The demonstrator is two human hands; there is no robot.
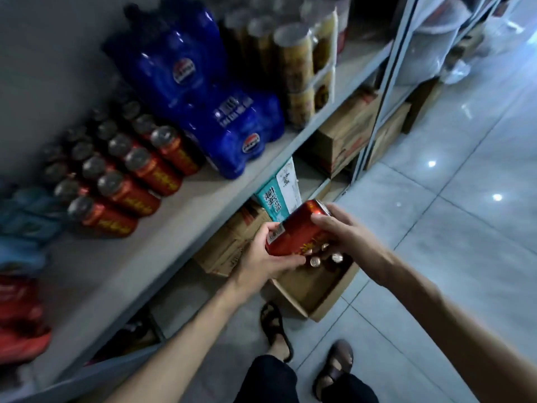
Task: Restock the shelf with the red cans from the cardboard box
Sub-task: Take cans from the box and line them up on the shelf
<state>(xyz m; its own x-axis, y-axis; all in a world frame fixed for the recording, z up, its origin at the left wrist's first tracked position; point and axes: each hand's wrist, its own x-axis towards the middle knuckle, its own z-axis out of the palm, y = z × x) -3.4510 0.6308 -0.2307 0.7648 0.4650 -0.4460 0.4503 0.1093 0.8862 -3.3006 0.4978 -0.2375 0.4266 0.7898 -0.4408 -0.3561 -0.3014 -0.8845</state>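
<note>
We have one view, worn on the head, looking forward and steeply down. The frame is rolled: the shelf [116, 271] runs slantwise from lower left to upper right and fills the left half, while the tiled floor [436, 228] fills the right. Both forearms reach in from the bottom edge. The left hand [261, 257] and right hand [340, 228], holding the red can [296, 231] between them, sit just below the centre, close to the lens. Beneath them we see the cardboard box [319, 292], and our sandalled feet [337, 365] near the bottom edge. The wide lens bends the shelf's edge, and the far left is blurred.
</note>
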